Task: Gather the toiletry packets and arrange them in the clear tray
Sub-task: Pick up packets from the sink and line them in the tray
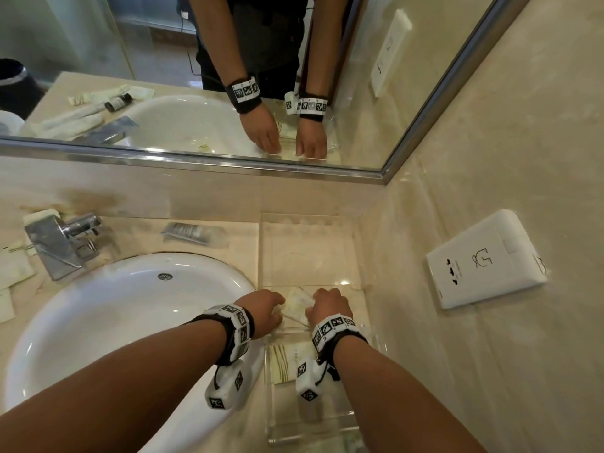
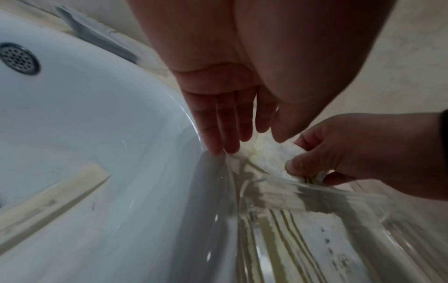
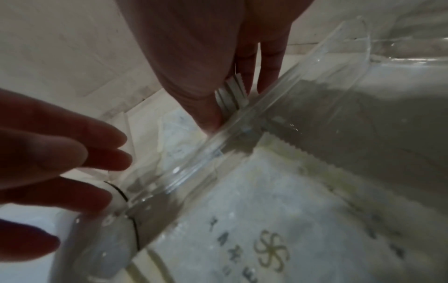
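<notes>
One packet (image 1: 283,361) lies in the clear tray (image 1: 307,220); your right hand (image 1: 330,305) pinches another, left hand (image 1: 264,310) loose-fingered — more wait past the sink (image 1: 98,308)

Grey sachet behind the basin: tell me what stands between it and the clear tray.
Nothing visible does. The grey sachet lies flat on the counter just left of the clear tray, and the strip of counter between them is bare. Only the tray's low wall must be cleared.

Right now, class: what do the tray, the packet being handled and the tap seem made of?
Tray: clear, glossy hard plastic, probably acrylic; the counter shows through.
Packet: thin white matte wrapper with a serrated edge; paper or film, hard to tell.
Tap: polished chrome-look metal with mirror reflections.
</notes>
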Tool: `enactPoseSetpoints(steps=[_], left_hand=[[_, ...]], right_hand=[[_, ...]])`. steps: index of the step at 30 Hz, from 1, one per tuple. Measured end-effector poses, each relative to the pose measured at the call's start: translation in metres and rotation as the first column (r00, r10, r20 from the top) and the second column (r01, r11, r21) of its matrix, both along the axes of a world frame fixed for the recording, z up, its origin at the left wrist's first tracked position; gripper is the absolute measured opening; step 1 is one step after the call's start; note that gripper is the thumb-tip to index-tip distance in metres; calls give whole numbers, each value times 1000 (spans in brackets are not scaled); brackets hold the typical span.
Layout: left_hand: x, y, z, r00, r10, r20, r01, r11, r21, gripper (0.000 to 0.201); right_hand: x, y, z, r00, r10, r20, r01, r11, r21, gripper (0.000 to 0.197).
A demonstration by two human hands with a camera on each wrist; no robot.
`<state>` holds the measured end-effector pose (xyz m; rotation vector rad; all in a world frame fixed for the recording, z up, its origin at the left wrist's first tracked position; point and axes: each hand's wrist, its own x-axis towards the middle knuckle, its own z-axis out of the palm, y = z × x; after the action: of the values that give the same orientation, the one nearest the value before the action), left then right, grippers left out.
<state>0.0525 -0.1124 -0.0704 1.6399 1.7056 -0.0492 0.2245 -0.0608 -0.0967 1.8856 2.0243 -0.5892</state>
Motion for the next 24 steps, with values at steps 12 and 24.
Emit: enactPoseSetpoints(steps=[12,24], left_hand=[[2,-2,4,997,-27,-70,36,992,123,43],[5,-8,-3,998,41,-46,-34,989,141,24]], right_hand=[[0,-15,12,937,297,-183,-268,948,170,28],[8,-26,13,926,154,-344,-106,982,153,17]])
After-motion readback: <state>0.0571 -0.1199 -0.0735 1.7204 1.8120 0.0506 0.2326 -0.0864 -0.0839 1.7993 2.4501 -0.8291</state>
